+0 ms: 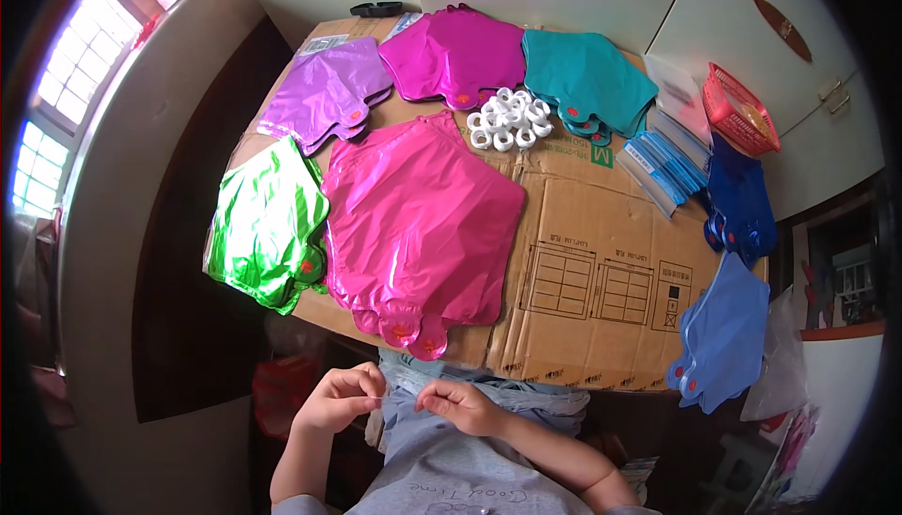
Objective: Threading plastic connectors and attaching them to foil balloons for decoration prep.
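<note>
My left hand (343,399) and my right hand (460,406) are raised in front of my lap, just off the near edge of the cardboard. Thumb and fingers are pinched together on each. A faint pale line shows at the left fingertips, too thin to name; anything in the right pinch is hidden. Nearest to them lies a stack of flat pink foil balloons (423,219), its rounded tabs with red spots hanging over the edge. To its left is a stack of shiny green foil balloons (268,224).
Around the cardboard (601,224) lie purple (324,92), magenta (456,54), teal (587,78), dark blue (742,197) and light blue foil balloons (728,332). White rings (510,120) are piled beyond the pink stack. Blue packets (662,167) and a red basket (738,111) stand at the far right.
</note>
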The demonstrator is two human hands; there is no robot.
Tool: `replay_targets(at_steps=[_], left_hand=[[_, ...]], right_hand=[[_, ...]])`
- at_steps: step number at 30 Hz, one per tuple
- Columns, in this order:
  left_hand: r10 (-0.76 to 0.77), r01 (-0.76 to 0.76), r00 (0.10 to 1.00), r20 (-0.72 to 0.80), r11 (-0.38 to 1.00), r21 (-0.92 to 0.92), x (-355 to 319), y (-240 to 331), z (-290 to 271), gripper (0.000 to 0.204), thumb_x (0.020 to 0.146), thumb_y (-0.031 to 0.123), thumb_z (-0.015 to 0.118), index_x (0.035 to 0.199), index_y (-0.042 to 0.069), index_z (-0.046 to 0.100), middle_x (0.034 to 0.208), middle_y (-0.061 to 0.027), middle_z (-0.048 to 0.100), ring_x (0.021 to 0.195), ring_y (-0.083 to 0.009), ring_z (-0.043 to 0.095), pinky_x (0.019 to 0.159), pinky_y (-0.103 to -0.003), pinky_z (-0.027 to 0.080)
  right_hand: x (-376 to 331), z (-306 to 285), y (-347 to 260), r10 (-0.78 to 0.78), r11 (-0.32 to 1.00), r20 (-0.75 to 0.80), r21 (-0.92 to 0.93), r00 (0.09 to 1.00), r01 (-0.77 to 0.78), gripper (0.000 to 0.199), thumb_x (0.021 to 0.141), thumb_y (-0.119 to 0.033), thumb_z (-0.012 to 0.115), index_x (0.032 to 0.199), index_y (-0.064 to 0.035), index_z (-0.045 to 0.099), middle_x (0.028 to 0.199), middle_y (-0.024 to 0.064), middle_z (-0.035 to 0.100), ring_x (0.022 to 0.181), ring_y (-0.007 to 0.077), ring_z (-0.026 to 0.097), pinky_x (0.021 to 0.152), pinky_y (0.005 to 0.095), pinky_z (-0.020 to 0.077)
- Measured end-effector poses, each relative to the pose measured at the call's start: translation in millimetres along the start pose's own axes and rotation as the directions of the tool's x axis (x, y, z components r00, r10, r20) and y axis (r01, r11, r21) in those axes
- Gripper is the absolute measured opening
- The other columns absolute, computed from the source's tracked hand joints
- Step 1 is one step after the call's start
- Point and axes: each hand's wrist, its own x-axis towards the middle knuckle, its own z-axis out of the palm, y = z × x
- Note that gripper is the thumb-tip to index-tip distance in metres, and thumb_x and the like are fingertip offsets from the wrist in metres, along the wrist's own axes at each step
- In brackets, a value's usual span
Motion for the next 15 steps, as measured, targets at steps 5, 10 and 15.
replay_targets(at_steps=[5,10,15], left_hand=[[0.002,-0.086,0.970,-0.244,0.939,-0.332,-14.7,-15.7,-0.2,0.011,0.084,0.008,0.058,0.089,-0.002,0.062,0.079,-0.0121,0.063,0.067,-0.0157,0.055,0.059,-0.029,0.041],[0.366,-0.158,0.929,0.054,0.260,0.953,-13.7,-2.0,4.5,0.016,0.074,0.002,0.062,0.089,-0.001,0.065,0.085,-0.0137,0.067,0.076,-0.0157,0.057,0.061,-0.028,0.042],[0.177,-0.137,0.984,-0.004,0.775,0.617,-40.7,-2.9,-22.5,0.016,0.069,0.000,0.061,0.084,-0.002,0.068,0.081,-0.0123,0.066,0.077,-0.0176,0.056,0.064,-0.029,0.042]], right_hand=[[13.0,14.4,15.1,-0.261,0.832,-0.120,-0.531,0.958,0.160,0.008,0.087,-0.011,0.057,0.088,-0.0042,0.060,0.079,0.0052,0.060,0.077,0.0156,0.058,0.080,0.0291,0.0426],[25.6,29.6,7.1,-0.462,0.602,0.114,-0.687,0.879,0.406,0.006,0.080,-0.009,0.061,0.084,-0.0057,0.060,0.077,0.0079,0.060,0.078,0.0261,0.059,0.085,0.0386,0.0430],[44.3,23.5,6.9,-0.491,0.611,-0.015,-0.718,0.871,0.332,0.006,0.078,-0.009,0.062,0.083,-0.0067,0.060,0.076,0.0072,0.060,0.078,0.0251,0.058,0.083,0.0380,0.0424]])
